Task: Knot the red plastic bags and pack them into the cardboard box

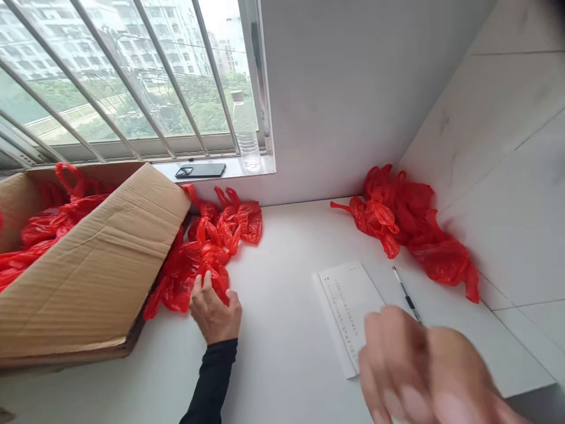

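My left hand (215,311), in a black sleeve, reaches to a knotted red plastic bag (216,274) on the white table. Its fingers and thumb are apart, touching the near side of the bag, and red plastic shows between them. More tied red bags (238,221) lie just behind, against the cardboard box. Close to the camera at the lower right, my right hand (424,371) is blurred by motion. Its fingers are curled in, and I see nothing in them. It covers the lower right part of a sheet of paper (344,300) with rows of writing.
A large cardboard box (106,253) filled with red bags (62,218) stands at the left. A pen (406,294) lies beside the paper. Red plastic bags (406,218) are heaped by the right wall. On the window sill are a phone (200,170) and a clear bottle (246,132).
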Demonstrator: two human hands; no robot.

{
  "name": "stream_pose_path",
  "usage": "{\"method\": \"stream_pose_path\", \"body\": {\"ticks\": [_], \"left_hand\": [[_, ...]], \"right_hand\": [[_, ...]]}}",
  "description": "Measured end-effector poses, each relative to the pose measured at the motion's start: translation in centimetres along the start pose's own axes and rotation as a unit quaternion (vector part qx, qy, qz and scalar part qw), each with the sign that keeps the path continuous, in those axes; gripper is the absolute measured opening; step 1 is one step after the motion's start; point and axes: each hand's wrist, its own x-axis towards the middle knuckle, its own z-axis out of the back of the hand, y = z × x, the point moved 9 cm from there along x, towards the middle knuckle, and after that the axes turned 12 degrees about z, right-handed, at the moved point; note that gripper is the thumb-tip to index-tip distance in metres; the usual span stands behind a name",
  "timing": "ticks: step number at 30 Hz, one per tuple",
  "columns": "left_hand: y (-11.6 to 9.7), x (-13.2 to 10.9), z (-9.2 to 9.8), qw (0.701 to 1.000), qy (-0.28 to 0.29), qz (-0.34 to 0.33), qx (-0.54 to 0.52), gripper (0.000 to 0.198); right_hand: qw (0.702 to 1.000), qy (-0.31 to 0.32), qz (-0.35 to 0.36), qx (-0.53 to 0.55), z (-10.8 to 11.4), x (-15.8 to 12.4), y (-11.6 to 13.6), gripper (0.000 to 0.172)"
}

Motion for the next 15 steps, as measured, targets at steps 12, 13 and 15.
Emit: {"method": "stream_pose_path", "body": {"ticks": [12, 13, 15], "left_hand": [[-0.6, -1.1, 0.8, 1.000, 0.008, -0.019, -0.021, 0.068], [-1.2, -2.0, 1.6, 0.999, -0.008, -0.018, -0.036, 0.065], [-2.4, -3.7, 2.7, 0.998, -0.011, -0.019, -0.067, 0.060]], "right_hand": [[0.952, -0.217, -0.031, -0.214, 15.2, 11.7, -13.6, 0.045], [0.945, -0.212, -0.027, -0.246, 15.6, 12.7, -13.7, 0.044], [0.929, -0.198, -0.020, -0.312, 15.8, 15.0, -13.7, 0.041]]}}
